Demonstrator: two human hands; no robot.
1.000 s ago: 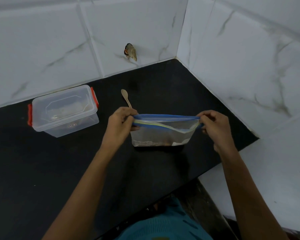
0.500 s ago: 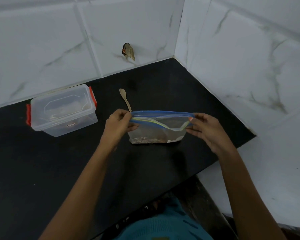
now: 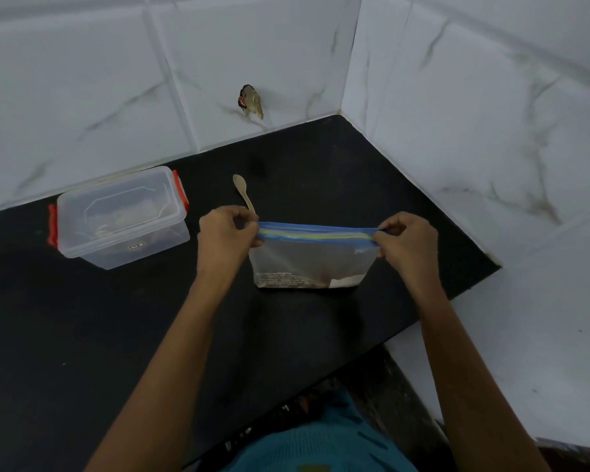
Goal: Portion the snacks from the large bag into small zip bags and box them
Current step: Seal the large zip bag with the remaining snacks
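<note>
A clear zip bag with a blue and yellow zip strip stands upright on the black counter, a thin layer of snack at its bottom. My left hand pinches the left end of the zip strip. My right hand pinches the right end. The strip runs straight and looks pressed together between them. A clear plastic box with red latches and its lid on sits to the left near the wall.
A small wooden spoon lies behind my left hand. White tiled walls meet in a corner at the back right, with a chipped hole in one tile. The counter's front edge runs diagonally at the lower right.
The bag's mouth, gaping a second ago, now looks zipped flat. My right hand slid inward along the strip, then back out to the right end.
</note>
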